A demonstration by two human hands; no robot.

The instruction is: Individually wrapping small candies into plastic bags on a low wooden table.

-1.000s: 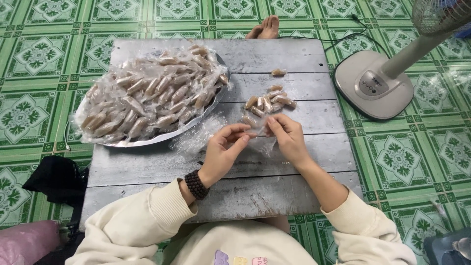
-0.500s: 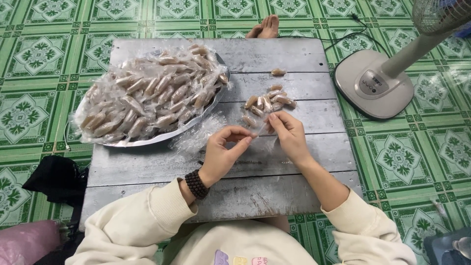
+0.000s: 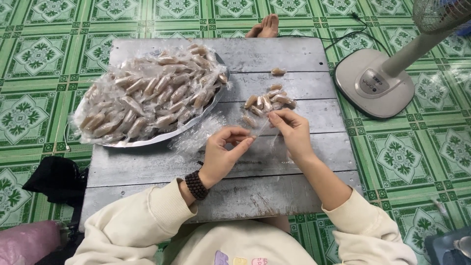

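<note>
My left hand (image 3: 222, 153) and my right hand (image 3: 290, 131) meet over the middle of a low grey wooden table (image 3: 147, 169). Between their fingertips they pinch a clear plastic wrapper (image 3: 261, 129), stretched from one hand to the other. Whether it holds a candy is too small to tell. Just beyond my right hand lies a small pile of brown oblong candies (image 3: 269, 101). A single candy (image 3: 278, 71) lies farther back. To the left, a metal tray (image 3: 162, 138) is heaped with wrapped candies (image 3: 147, 95). Loose clear wrappers (image 3: 194, 137) lie beside my left hand.
A standing fan's round grey base (image 3: 375, 83) sits on the green patterned tile floor to the right, its pole rising to the top right. Someone's bare feet (image 3: 265, 27) show at the table's far edge. A black cloth (image 3: 54, 179) lies on the left.
Both hands stayed in place over the table. My fingers shifted slightly, pulling the wrapper out between the two hands.
</note>
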